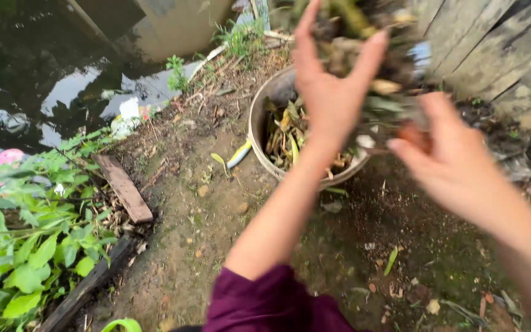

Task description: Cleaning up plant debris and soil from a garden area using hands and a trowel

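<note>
A person crouched on a muddy bank lifts a clump of wet plant debris (364,37) above a round metal basin (259,117), both bare hands raised at the top of the head-camera view. The largest things frame the work: dark standing water (44,61) fills the 10 o'clock corner, weathered wooden planks (499,49) slant across 2 o'clock, and a bed of green leafy weeds (26,246) crowds 8 o'clock. The basin sits on bare soil at about 12 o'clock from the person, already part full of yellowed leaves and stalks (284,141).

The left hand (330,92) has its fingers spread and curled up around the underside of the clump, bearing it. The right hand (456,166), blurred, is open at 4 o'clock of the clump, fingertips just touching or just short of it; which cannot be told. The clump hangs directly over the basin's far rim, between and above the two hands.

Judged from this, the lift would go best with both palms cupped under the loose mass and held over the basin's middle, so strands shed inside the rim rather than on the soil. A short wooden board (124,187) lies at 9 o'clock; a pink object (4,160) floats near the weeds.
</note>
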